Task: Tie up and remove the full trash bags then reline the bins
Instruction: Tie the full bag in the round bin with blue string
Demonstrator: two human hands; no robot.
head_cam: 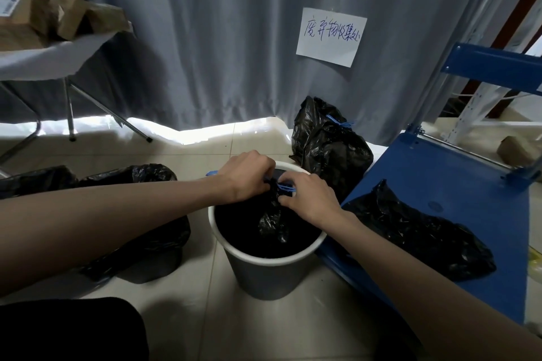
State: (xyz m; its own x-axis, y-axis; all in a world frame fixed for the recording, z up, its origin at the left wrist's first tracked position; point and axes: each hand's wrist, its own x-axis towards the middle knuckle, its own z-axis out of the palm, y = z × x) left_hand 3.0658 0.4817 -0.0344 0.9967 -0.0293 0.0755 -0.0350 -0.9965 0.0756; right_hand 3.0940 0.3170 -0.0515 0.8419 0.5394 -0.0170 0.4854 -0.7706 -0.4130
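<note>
Head view: your left hand (245,174) and right hand (308,199) both pinch the blue drawstring (285,187) at the gathered neck of a black trash bag (274,221). That bag sits inside a white bin (264,269) on the tiled floor. Behind it stands a tied bag (328,143); another black bag (419,231) lies on a blue cart (440,176) to your right.

Glossy, crinkled black plastic trash bag (272,221), smooth matt bin (265,269), soft grey cloth curtain (205,38), glossy blue metal cart (434,184), white paper sign (331,36).
</note>
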